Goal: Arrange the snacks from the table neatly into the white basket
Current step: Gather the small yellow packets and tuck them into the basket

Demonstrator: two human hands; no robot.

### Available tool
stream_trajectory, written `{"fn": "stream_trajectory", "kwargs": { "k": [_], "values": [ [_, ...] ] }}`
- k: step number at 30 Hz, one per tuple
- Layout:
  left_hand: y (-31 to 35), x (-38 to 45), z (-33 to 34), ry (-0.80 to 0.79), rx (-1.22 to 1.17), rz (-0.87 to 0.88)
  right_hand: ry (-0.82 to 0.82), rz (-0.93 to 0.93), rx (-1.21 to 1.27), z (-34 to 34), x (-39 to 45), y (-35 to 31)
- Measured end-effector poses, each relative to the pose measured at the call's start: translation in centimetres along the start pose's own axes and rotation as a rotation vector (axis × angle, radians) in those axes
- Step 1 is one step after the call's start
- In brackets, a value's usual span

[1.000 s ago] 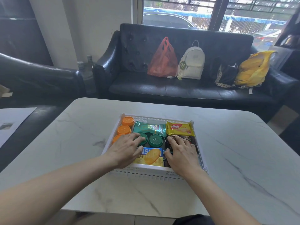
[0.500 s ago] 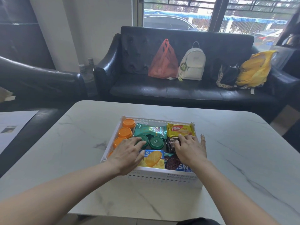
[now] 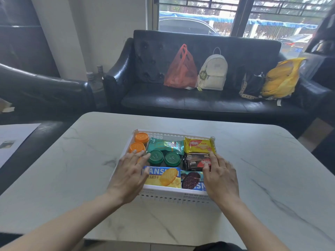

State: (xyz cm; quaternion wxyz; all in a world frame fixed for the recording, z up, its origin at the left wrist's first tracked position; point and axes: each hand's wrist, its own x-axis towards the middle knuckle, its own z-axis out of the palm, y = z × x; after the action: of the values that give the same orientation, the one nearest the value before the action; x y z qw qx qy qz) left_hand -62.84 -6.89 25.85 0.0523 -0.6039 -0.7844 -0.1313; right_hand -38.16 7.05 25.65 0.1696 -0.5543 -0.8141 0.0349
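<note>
The white perforated plastic basket [image 3: 174, 195] is flanked by the left hand [image 3: 129, 175] and right hand [image 3: 220, 178], fingers laid straight over its snack-filled sides.

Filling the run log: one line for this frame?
stage: final tidy | white plastic basket: snacks inside | left hand: open, on left side | right hand: open, on right side

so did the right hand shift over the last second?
Yes. The right hand slid rightward, off the middle of the white basket to its right edge; fingertips now rest on the dark wafer pack.
</note>
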Motion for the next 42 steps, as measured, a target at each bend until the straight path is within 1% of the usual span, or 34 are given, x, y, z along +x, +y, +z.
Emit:
{"fn": "stream_trajectory", "kwargs": {
  "k": [2,4,6,8,10,14,20,25,28,34,42],
  "values": [
    [0.0,-0.6,-0.6,0.043,0.021,-0.112,0.006,0.038,0.035,0.1,-0.9,0.5],
    [-0.3,-1.1,-0.8,0.065,-0.042,-0.24,0.015,0.056,0.066,0.0,-1.6,1.1],
    [-0.5,-1.2,-0.9,0.077,-0.243,-0.391,0.01,0.091,0.128,0.1,-1.9,1.8],
    [-0.6,-1.0,-0.9,0.091,-0.468,-0.526,-0.003,0.165,0.238,0.1,-1.8,2.2],
    [-0.6,-0.9,-0.7,0.134,-0.553,-0.578,-0.011,0.211,0.308,0.2,-1.6,2.4],
    [-0.1,-0.6,-0.6,0.153,-0.617,-0.577,0.01,0.226,0.357,0.2,-1.2,3.2],
    [2.0,0.2,0.2,0.108,-0.685,-0.519,0.006,0.267,0.352,-0.3,0.1,6.5],
    [4.0,1.4,1.3,0.094,-0.774,-0.513,0.04,0.269,0.346,-0.9,1.3,8.9],
    [4.8,2.2,1.8,0.084,-0.795,-0.488,0.045,0.27,0.359,-1.0,2.2,10.1],
    [5.7,2.8,2.3,0.13,-0.782,-0.5,0.033,0.282,0.389,-0.3,3.3,11.1],
    [5.7,2.6,3.2,0.14,-0.784,-0.485,0.089,0.28,0.416,0.4,3.3,11.1]
  ]
}}
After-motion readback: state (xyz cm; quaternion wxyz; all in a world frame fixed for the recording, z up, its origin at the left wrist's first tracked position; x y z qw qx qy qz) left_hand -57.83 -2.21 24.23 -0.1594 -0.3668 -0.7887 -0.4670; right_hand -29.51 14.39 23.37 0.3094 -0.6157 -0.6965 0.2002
